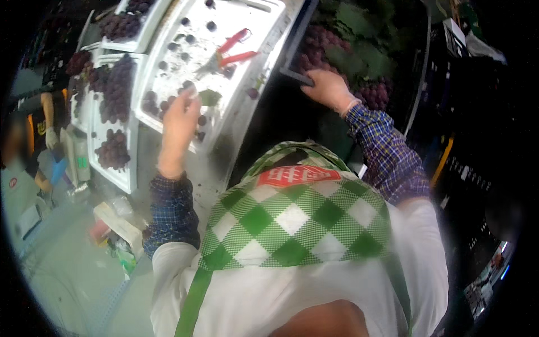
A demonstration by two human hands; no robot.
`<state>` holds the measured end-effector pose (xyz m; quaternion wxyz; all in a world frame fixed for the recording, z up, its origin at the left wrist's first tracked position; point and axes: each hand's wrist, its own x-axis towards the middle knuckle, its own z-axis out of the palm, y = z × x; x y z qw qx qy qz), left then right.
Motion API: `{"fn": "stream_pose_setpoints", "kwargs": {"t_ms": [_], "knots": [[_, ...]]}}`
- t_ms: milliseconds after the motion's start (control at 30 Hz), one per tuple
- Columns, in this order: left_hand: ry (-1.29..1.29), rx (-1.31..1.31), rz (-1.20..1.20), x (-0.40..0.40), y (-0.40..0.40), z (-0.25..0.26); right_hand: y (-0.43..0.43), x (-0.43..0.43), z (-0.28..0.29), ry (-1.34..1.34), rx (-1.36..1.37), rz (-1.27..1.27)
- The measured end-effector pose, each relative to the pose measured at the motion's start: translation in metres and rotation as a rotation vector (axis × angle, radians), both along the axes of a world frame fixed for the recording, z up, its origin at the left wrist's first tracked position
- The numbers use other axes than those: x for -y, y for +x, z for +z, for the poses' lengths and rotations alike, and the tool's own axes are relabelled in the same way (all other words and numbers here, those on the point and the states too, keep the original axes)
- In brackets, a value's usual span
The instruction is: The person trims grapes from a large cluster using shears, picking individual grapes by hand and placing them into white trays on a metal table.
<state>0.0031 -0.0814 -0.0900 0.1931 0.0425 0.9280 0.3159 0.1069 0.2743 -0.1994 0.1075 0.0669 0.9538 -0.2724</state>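
My left hand (181, 122) hovers or rests over the near end of a white tray (252, 10), beside loose dark grapes (150, 102) and a scrap of green leaf (209, 97). Its fingertips are blurred, so whether they pinch a grape is unclear. Red-handled snips (231, 50) lie in the tray with the handles spread, among scattered single grapes. At the corner of a dark plastic crate (294, 75), my right hand (330, 90) is closed over the rim. Inside that crate are bunches of reddish grapes (322, 44) and large green leaves (358, 57).
White trays at the left hold bunches of dark grapes (118, 90) and a smaller bunch (113, 149). A metal table edge (240, 126) runs beneath the trays. Another person (25, 168) is at the far left. A carton (120, 225) and packaging lie low on the left.
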Motion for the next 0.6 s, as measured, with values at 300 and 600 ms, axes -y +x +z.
{"fn": "stream_pose_setpoints", "kwargs": {"t_ms": [300, 600], "knots": [[0.147, -0.330, -0.255, -0.053, -0.025, -0.035, 0.003, 0.007, 0.007, 0.067, -0.030, -0.008], [0.126, -0.221, -0.214, -0.059, -0.039, -0.055, -0.001, 0.003, 0.001, 0.055, 0.020, -0.042]]}}
